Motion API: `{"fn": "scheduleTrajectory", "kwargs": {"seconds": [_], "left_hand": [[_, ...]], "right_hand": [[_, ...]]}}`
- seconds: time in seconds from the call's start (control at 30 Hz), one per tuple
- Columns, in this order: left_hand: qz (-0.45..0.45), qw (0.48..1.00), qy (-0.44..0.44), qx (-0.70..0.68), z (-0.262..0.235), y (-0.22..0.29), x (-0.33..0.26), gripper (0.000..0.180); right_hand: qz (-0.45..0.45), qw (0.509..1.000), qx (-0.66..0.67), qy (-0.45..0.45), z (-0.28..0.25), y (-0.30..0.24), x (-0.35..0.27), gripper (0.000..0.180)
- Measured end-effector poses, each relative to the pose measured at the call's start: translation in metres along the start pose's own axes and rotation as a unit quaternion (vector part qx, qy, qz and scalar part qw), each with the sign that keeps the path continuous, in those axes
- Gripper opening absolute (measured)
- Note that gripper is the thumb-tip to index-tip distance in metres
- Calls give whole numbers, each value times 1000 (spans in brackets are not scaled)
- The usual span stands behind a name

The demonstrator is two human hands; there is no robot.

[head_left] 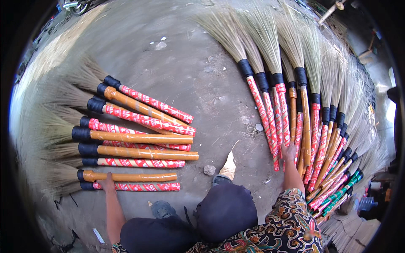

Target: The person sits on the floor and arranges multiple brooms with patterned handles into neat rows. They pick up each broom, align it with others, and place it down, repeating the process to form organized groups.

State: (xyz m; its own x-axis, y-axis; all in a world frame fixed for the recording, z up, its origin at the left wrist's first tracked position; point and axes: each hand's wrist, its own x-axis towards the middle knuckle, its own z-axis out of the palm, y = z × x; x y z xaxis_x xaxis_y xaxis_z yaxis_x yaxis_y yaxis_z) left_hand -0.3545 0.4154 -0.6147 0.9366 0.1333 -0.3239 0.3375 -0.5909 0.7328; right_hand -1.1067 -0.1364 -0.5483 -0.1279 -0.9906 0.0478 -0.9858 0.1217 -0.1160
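Note:
Grass brooms lie in two fanned groups on the ground. On the left, my left hand [107,183] closes at the bristle end of the nearest handles, round a broom with an orange handle [139,176]. A red-and-white wrapped broom [147,187] lies right beside it, partly under the hand. My right hand [289,152] reaches to the right group and grips the lower part of a red-and-white wrapped broom [283,114]; its fingertips are partly hidden. Black bands join the pale bristles to the handles.
Several more brooms [329,139] overlap at the right, some with green handles [346,189]. Between the groups is grey ground [177,84] with a stone [209,170] and a dry leaf [228,166] near my knees. A wheel [79,7] shows at the far left, a blue bottle [367,203] at the lower right.

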Motion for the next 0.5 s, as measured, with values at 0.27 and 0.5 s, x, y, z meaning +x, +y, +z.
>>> {"fn": "scheduleTrajectory", "kwargs": {"seconds": [0.27,0.5], "left_hand": [[24,999,25,-22,16,-24,-5,116],[-51,993,54,88,4,41,-57,120]], "right_hand": [[-105,964,244,-15,-18,-103,-89,43],[-118,893,388,-194,-20,-200,-183,36]]}}
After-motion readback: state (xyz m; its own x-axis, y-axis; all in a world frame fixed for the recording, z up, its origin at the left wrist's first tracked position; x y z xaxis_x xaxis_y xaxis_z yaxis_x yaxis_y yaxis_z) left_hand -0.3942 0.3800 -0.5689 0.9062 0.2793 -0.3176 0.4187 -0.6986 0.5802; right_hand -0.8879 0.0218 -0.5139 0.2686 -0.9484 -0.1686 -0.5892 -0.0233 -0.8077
